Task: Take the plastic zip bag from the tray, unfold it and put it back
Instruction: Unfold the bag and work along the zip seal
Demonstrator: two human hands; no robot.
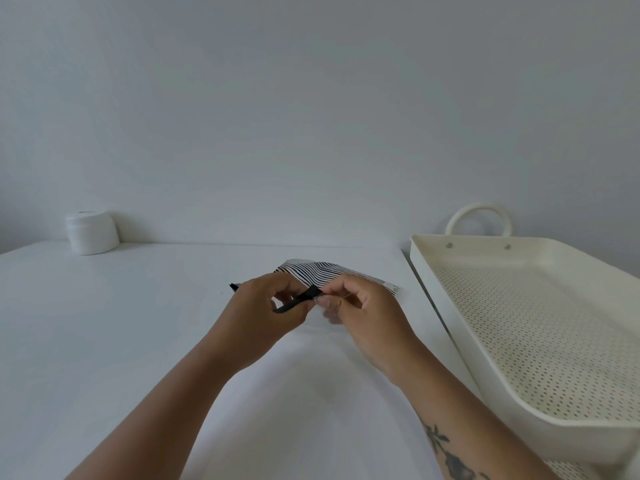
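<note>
A plastic zip bag (337,271) with black and white stripes and a black zip strip lies partly folded above the white table, near its middle. My left hand (265,306) and my right hand (360,306) both pinch the black zip edge, close together, in front of the striped part. The cream perforated tray (519,327) stands to the right of my hands, with nothing in it.
A white lidded jar (91,233) stands at the back left against the grey wall. The tray has a round handle (479,216) at its far end. The white table (121,323) spreads out to the left.
</note>
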